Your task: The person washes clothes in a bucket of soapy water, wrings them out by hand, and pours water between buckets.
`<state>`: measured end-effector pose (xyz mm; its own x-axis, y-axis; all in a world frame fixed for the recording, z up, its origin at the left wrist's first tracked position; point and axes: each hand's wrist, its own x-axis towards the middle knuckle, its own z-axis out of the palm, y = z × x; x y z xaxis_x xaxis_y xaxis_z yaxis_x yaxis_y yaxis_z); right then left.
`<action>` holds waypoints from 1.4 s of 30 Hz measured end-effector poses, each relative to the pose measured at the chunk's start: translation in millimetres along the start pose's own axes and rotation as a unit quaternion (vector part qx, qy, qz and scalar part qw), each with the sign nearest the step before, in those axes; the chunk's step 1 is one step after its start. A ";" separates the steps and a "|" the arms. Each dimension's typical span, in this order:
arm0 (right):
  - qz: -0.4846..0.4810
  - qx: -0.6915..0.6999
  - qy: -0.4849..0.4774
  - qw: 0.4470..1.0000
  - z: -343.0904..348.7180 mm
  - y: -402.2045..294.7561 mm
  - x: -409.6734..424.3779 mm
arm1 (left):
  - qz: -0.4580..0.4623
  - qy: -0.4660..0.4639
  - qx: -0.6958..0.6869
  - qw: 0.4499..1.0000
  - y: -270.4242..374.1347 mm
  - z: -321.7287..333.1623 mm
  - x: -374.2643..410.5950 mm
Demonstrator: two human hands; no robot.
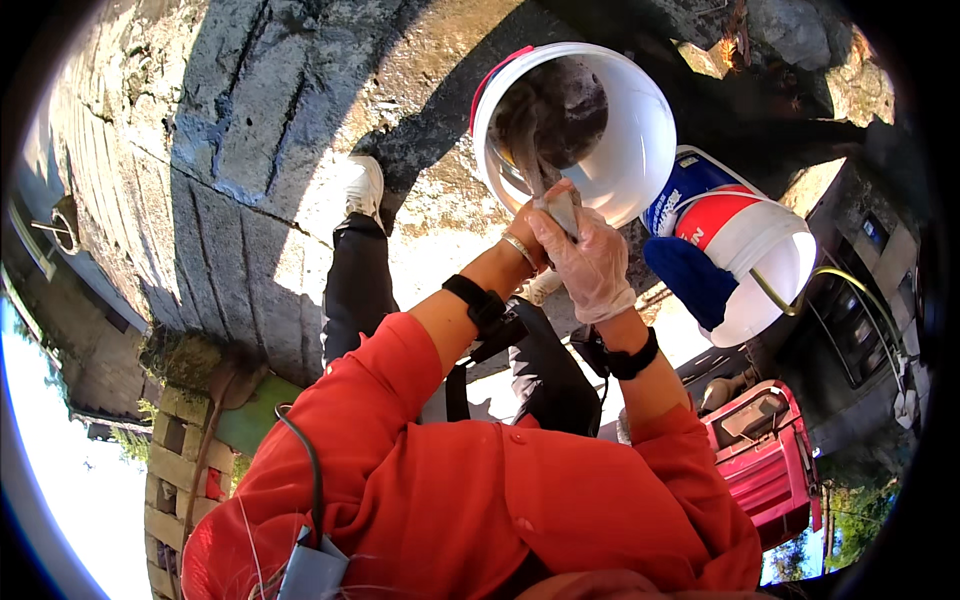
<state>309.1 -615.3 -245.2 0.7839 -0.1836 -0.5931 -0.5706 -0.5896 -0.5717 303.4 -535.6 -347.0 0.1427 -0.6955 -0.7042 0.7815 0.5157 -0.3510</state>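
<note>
A wet grey-brown cloth [534, 161] stretches down into a white plastic bucket [637, 161] that stands in front of me. Dark liquid [574, 124] shows at the bottom of the bucket. Both of my hands grip the bunched upper end of the cloth, close together at the bucket's near rim. My left hand [531, 229] is partly hidden behind the right one. A clear, thin plastic glove covers my right hand [592, 262]. The lower end of the cloth blurs into the dark contents.
Right of the first bucket stands another, printed bucket [727, 232], with a dark blue cloth [688, 281] over its side and a yellow-green hose [847, 276] at its mouth. A red plastic object [772, 465] lies nearby. Grooved concrete [240, 150] extends left towards a brick wall [169, 480].
</note>
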 end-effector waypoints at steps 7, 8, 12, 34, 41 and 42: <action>0.162 0.093 0.053 0.981 9.4 82.4 80.0 | 0.069 0.100 0.149 0.981 18.3 31.0 -15.5; 0.145 0.220 0.052 0.963 15.1 75.9 69.6 | 0.070 0.080 0.153 0.983 22.3 25.7 -15.8; 0.035 0.149 0.067 0.986 28.4 27.1 32.0 | 0.033 0.173 0.140 0.974 24.0 40.1 -20.8; 0.077 -0.054 0.088 0.992 26.1 28.7 63.9 | 0.042 0.199 0.180 0.962 9.0 7.2 -25.5; 0.213 0.400 -0.026 0.891 -1.1 34.6 40.8 | 0.075 0.112 0.139 0.981 33.6 8.7 -26.3; 0.123 0.346 -0.020 0.930 19.2 42.2 32.8 | 0.065 0.138 0.128 0.980 27.0 21.1 -26.3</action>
<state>306.0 -631.2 -299.7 0.6065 -0.2090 -0.7671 -0.7634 0.1167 -0.6353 333.6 -514.0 -324.9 0.1093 -0.4526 -0.8850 0.8993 0.4243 -0.1059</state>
